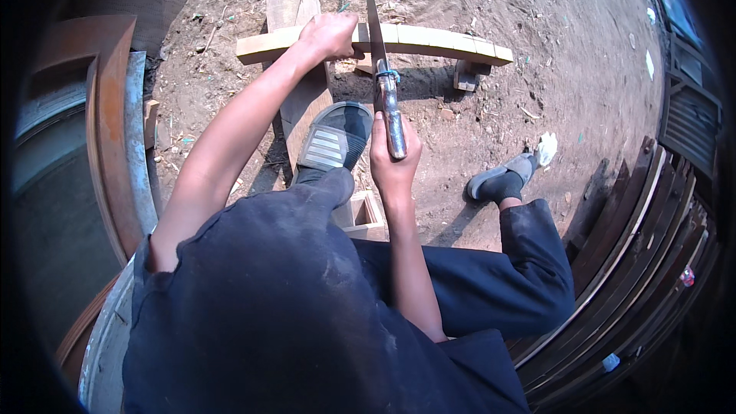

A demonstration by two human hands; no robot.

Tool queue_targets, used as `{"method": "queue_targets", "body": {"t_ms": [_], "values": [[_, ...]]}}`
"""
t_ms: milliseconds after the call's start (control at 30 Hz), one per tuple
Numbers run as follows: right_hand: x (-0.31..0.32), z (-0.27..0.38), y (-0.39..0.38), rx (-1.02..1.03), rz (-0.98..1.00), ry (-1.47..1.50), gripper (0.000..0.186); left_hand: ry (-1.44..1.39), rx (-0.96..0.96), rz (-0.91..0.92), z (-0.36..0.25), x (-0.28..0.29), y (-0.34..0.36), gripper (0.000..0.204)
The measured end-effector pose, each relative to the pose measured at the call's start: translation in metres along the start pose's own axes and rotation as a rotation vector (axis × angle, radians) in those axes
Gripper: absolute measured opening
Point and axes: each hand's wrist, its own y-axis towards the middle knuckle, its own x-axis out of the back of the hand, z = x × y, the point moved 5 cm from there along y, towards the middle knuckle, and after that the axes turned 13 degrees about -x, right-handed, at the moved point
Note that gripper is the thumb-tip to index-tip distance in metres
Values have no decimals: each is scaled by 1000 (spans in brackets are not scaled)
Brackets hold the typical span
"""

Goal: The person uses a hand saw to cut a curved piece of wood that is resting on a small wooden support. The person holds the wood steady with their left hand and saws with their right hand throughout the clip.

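A long pale wooden bar (429, 40) lies crosswise in front of me, with several dark lines across its top. My left hand (331, 35) is closed over it, left of its middle. A handsaw (372, 11) points away from me, its narrow blade across the bar just right of that hand. Its worn handle (392, 119) has blue binding near the blade, and my right hand (396, 155) is wrapped round the lower end. I cannot tell how deep the blade sits in the wood.
Under the bar's left part is a thick plank (295, 115), with my sandalled foot (335, 138) on it. A small wooden block (468, 75) stands under the right part. Wooden frames (115, 130) lean at left; dark boards (636, 230) are stacked at right. A wooden box (366, 211) sits below.
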Motion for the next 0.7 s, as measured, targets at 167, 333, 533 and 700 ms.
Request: {"method": "queue_targets", "body": {"t_ms": [167,333,533,700], "values": [[10,-1,-30,16,-31,-33,10,29,-16,-99,2,-4,-1,47],[-2,5,4,-20,-8,-18,17,21,-22,-50,-2,-2,0,48],[8,-8,-26,28,-28,19,17,67,-40,-109,-1,-6,0,45],[-6,-3,4,9,5,55,19,65,-37,-111,-1,-7,-2,44]]}}
